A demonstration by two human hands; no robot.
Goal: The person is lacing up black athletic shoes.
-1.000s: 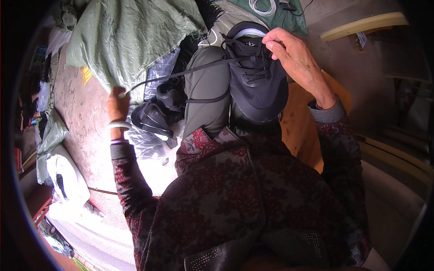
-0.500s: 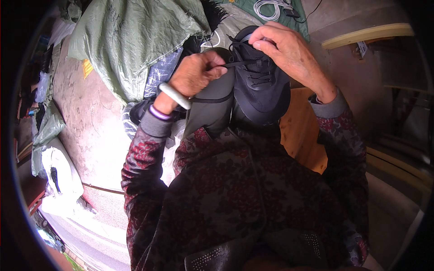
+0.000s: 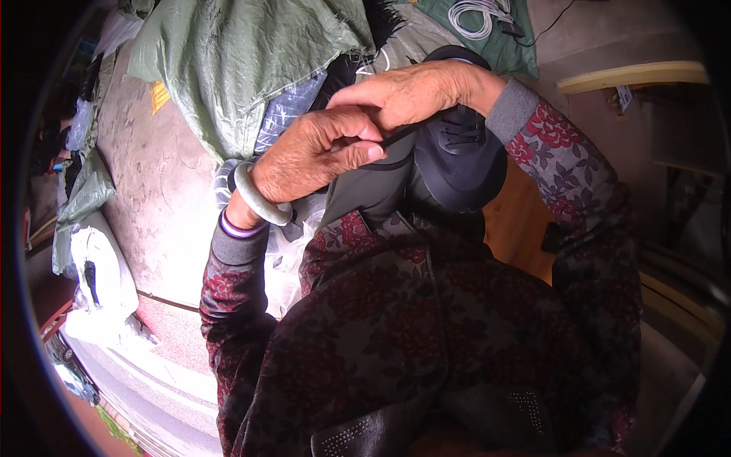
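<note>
From the head view, your shoe (image 3: pixel 457 160) is dark, nearly black, with a rounded toe and dark laces, resting on your raised knee above the floral jacket (image 3: pixel 426 320). Your left hand (image 3: pixel 316 152) and right hand (image 3: pixel 407 91) meet over it, both pinched shut on the lace (image 3: pixel 400 137). Half a second ago the hands sat slightly apart; now they touch, closer to you.

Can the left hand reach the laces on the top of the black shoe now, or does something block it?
Probably yes. The left hand already pinches the black lace right beside the black shoe. Only the right hand lies over the shoe's upper part and hides some lacing; the lower laces show uncovered.
</note>
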